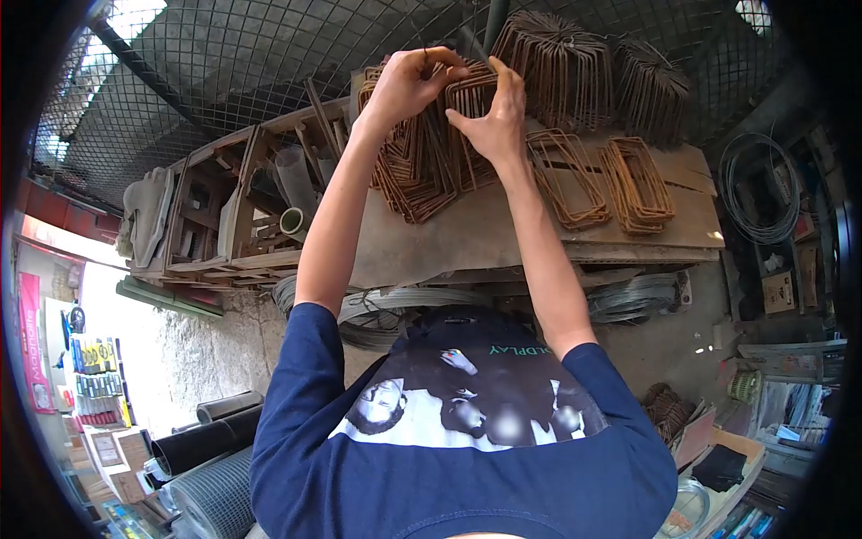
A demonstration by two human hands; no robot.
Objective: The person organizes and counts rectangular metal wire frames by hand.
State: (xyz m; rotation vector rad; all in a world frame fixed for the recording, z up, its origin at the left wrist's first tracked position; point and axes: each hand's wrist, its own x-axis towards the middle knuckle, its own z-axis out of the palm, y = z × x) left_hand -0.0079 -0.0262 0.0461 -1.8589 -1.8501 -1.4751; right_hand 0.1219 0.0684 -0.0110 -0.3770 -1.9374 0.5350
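Observation:
Rusty bent-steel rebar stirrups (409,180) hang and lie in an overlapping bundle at the back of the wooden bench. Over the top of this bundle is my left hand (415,83), its fingers curled and the thumb close to the index finger; what they pinch, if anything, I cannot tell. My right hand (496,117) is beside a narrower group of stirrups (472,94), thumb and fingers spread apart in front of it. Two smaller sets of rectangular stirrups, one loose (567,180) and one neatly stacked (637,184), lie on the bench to the right.
Big stirrup bundles (557,67) stand behind, against wire mesh (269,63). Wooden compartments (211,202) extend left. Wire coils (633,296) sit under the bench (503,242), and another coil (759,189) hangs right. Rolled mesh (215,499) is at lower left.

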